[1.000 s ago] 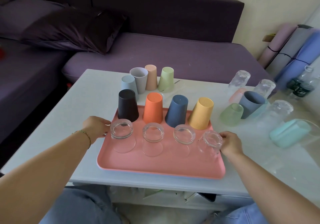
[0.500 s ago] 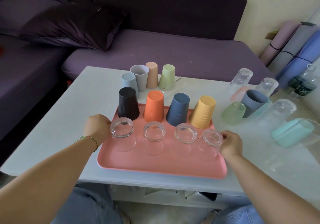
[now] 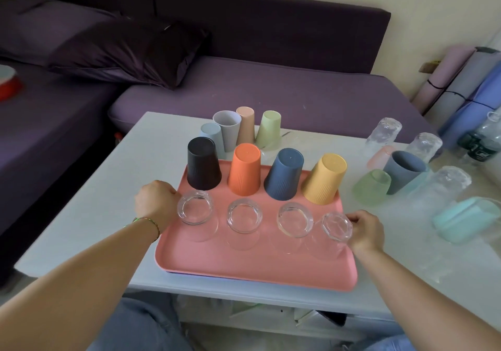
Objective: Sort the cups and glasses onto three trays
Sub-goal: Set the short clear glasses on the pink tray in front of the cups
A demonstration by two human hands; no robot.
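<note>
On the pink tray [image 3: 244, 268], upside-down in the back row: black cup [image 3: 203, 165], orange cup [image 3: 244, 170], navy cup [image 3: 284, 174], yellow cup [image 3: 325, 180]; in front, four clear glasses [image 3: 244, 216] (also inverted).

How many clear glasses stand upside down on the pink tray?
4 glasses, all in the pink tray's near row: one beside the left hand, two in the middle, one beside the right hand.

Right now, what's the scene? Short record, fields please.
tray: pink tray on white table
back row: black cup, orange cup, navy cup, yellow cup, inverted
front row: four clear glasses, inverted
left hand: grips tray's left edge
right hand: curled at right edge beside rightmost glass; grip target unclear
off tray: pastel cups behind; textured glasses right
</note>
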